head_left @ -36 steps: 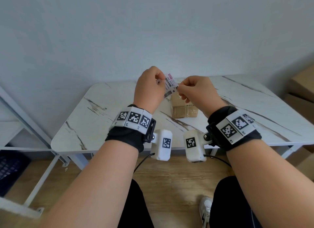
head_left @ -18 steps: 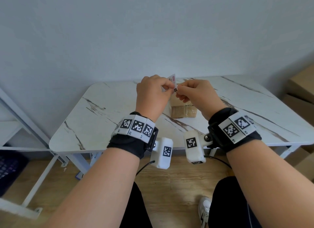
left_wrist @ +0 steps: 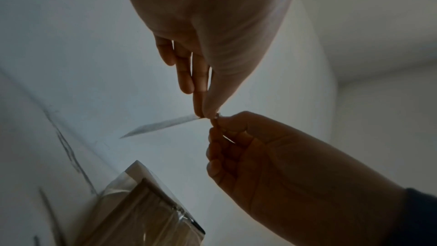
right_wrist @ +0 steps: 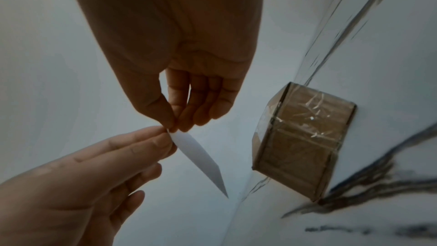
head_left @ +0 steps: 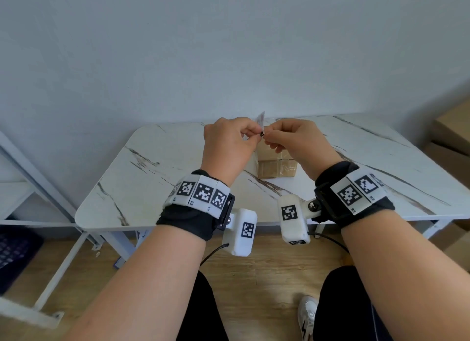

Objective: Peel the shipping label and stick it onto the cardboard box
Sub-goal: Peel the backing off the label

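Note:
I hold the small white shipping label (head_left: 260,117) in the air above the table, nearly edge-on to the head camera. My left hand (head_left: 259,134) pinches it between thumb and forefinger. My right hand (head_left: 266,136) pinches the same lower corner, fingertips against the left hand's. The left wrist view shows the label (left_wrist: 160,125) sticking out leftward from the left hand (left_wrist: 204,114), with the right hand (left_wrist: 215,122) at its end. In the right wrist view the label (right_wrist: 201,158) points down from the right hand (right_wrist: 173,128). The taped cardboard box (head_left: 276,166) (right_wrist: 300,141) (left_wrist: 141,212) stands on the table under the hands.
The white marble-patterned table (head_left: 157,177) carries only the box. Large cardboard boxes (head_left: 452,137) stand at the right. A white metal rack (head_left: 25,175) and a dark crate (head_left: 15,254) are at the left. The floor is wooden.
The label has turned from showing its printed face to standing edge-on. Both hands have come closer together, fingertips meeting at one corner of the label.

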`<state>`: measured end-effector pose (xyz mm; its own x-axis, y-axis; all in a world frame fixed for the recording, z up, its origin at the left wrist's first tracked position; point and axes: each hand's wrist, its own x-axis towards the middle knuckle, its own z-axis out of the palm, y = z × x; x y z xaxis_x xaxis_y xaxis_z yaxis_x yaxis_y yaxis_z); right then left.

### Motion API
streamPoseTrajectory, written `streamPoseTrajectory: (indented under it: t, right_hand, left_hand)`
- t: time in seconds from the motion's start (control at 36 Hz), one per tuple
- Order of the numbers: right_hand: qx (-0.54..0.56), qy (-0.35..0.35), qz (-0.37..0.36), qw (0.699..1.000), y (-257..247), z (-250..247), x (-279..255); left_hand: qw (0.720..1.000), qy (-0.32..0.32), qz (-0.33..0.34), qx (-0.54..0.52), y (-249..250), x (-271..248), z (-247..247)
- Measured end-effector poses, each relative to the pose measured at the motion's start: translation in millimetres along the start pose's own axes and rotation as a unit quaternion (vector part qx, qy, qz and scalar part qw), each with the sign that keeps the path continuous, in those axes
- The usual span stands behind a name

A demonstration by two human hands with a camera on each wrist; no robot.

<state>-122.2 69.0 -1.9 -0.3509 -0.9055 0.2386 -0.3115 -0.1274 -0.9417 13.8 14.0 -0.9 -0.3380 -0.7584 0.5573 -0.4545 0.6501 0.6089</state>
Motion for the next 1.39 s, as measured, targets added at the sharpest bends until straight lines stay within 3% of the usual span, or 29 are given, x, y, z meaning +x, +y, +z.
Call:
streamPoseTrajectory:
  t: [0.75,1.39]
  right_hand:
    - [-0.003,-0.011,-0.011,1.0,-0.4,-10.2,1.3]
    - [-0.027,-0.011,-0.026,0.999,-1.3,-8.7,-0.3]
  left_hand:
    - [0.996,0.012,0.06,0.062,1.4,3.1,3.6]
    - [0.999,-0.009,0.03,0.031,7.3,0.6,-3.2]
